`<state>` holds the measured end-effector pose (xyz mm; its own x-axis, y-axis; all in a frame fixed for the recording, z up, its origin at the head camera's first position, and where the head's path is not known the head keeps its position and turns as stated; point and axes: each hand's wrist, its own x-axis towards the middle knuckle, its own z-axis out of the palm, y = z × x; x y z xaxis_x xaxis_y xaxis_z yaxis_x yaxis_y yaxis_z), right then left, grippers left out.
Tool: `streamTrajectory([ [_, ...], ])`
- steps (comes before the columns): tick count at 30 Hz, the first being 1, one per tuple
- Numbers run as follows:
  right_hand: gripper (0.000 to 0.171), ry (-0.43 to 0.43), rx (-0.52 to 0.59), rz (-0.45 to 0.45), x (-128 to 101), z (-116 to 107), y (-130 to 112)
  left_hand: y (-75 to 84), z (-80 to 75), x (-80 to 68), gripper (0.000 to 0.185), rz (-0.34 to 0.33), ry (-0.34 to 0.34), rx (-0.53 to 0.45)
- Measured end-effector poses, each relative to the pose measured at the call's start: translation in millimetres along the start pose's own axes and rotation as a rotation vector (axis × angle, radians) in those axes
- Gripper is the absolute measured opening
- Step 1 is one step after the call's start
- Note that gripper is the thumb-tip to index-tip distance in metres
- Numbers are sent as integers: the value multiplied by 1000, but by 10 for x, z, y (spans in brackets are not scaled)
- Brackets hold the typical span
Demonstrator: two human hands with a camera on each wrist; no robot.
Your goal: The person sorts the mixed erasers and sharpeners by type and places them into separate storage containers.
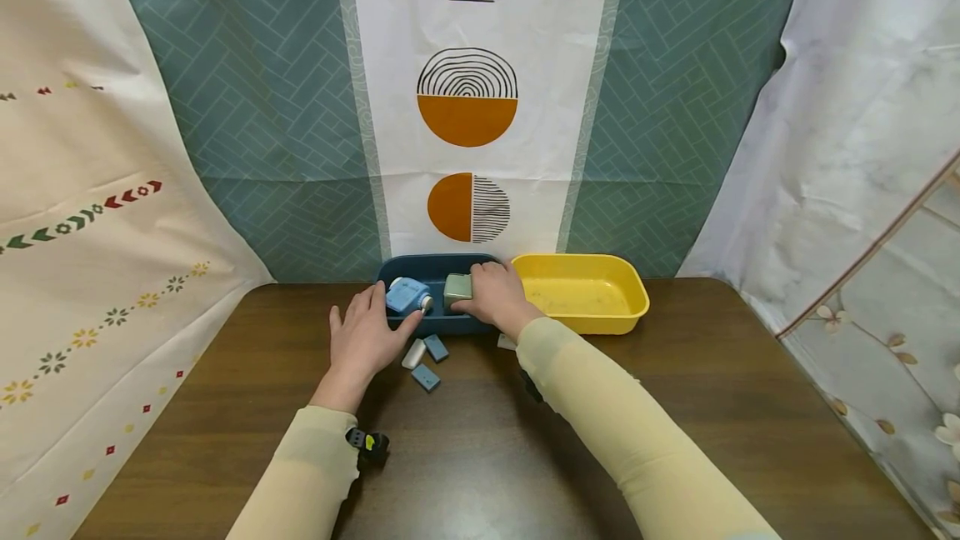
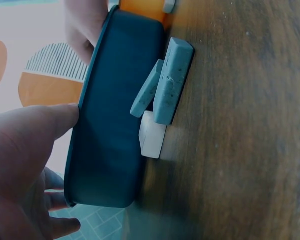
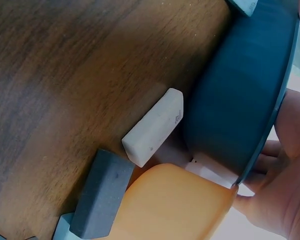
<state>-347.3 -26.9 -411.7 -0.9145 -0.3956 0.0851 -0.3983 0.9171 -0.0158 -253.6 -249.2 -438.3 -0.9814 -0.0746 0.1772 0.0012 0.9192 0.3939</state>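
Observation:
A dark blue bin (image 1: 444,325) stands by the back wall. My left hand (image 1: 366,332) spreads over its left end, with the thumb (image 2: 64,117) right at the near rim. Inside the bin beside that hand lies a light blue bottle (image 1: 407,296) with a white cap. My right hand (image 1: 495,292) reaches in over the bin's right part, thumb and forefinger at the right side of a pale green block (image 1: 456,291), pinching it. Its other fingers (image 3: 267,155) are partly hidden behind the rim in the right wrist view.
A yellow bin (image 1: 592,325) adjoins the blue one on the right. Two blue-grey blocks (image 1: 426,377) and a white block (image 1: 413,354) lie in front of the blue bin. Another white block (image 3: 155,127) and a dark grey block (image 3: 100,195) lie under my right forearm.

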Motion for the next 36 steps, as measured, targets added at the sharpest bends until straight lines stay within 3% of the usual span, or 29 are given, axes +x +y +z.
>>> streamTrajectory([
  [20,81,-58,15,33,59,42,-1,-2,2,1,99,0,3,-3],
  [36,90,-38,18,-34,-45,-43,74,-5,8,1,99,-2,-2,-1],
])
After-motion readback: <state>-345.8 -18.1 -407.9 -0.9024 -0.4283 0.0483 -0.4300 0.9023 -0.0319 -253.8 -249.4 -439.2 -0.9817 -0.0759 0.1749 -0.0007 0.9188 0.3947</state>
